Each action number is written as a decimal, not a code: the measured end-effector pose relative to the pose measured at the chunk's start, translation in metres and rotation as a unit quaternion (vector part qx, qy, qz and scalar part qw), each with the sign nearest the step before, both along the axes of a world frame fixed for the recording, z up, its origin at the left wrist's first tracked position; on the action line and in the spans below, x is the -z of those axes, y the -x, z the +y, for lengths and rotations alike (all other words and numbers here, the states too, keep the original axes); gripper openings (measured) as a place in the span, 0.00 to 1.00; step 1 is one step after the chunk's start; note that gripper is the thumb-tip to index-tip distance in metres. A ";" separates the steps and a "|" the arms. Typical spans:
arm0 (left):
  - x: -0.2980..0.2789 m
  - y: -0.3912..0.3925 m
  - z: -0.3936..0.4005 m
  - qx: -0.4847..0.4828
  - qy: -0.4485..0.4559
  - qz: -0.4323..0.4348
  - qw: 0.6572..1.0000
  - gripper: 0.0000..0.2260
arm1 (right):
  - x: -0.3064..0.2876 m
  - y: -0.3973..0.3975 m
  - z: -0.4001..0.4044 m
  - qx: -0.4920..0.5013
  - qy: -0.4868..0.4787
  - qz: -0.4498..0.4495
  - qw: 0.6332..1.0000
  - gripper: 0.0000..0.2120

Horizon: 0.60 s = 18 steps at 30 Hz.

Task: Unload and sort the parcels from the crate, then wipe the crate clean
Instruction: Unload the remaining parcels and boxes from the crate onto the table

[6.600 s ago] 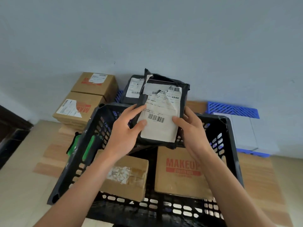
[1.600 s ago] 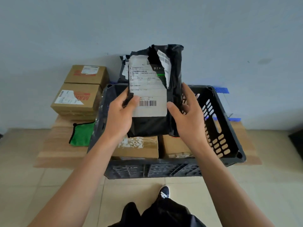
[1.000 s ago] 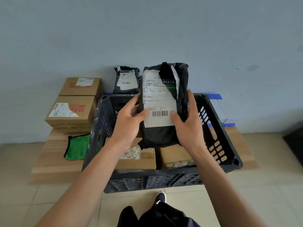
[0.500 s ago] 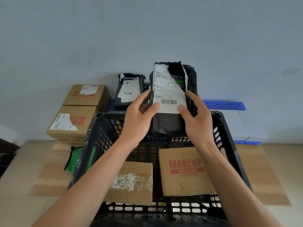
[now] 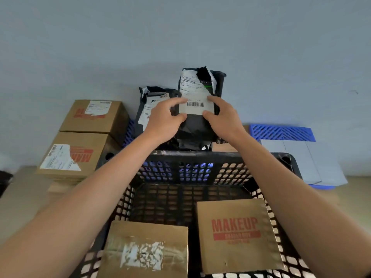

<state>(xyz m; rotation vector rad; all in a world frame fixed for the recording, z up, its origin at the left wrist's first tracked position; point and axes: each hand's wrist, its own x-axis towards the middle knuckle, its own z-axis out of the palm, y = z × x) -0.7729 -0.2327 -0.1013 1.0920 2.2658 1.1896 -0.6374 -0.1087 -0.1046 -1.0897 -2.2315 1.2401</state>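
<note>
Crate (image 5: 192, 157) fills my view from 6 o'clock, two cardboard boxes (image 5: 236, 233) inside it. Beyond its far rim at 12 o'clock I hold a black mailer bag (image 5: 197, 125) upright against the wall beside another bag (image 5: 149, 105), my left hand (image 5: 164, 119) and right hand (image 5: 222, 117) pinching its sides.

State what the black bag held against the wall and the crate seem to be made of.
Black mailer bag with white label: thin plastic film, probably; glossy, wrinkled, torn at the top. Black perforated crate: moulded rigid plastic, apparently; semi-matt walls with a grid of holes.
</note>
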 end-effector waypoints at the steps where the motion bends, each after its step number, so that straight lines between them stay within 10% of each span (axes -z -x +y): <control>1: 0.005 0.007 0.005 0.019 0.019 0.010 1.000 0.19 | 0.005 0.005 0.006 -0.015 -0.002 -0.032 0.999 0.26; 10: 0.051 0.031 0.028 0.087 0.175 0.092 0.976 0.24 | 0.046 0.035 0.032 -0.084 0.008 -0.156 0.984 0.29; 18: 0.071 0.038 0.030 0.195 0.320 0.366 0.852 0.22 | 0.081 0.042 0.042 -0.115 0.004 -0.209 0.971 0.32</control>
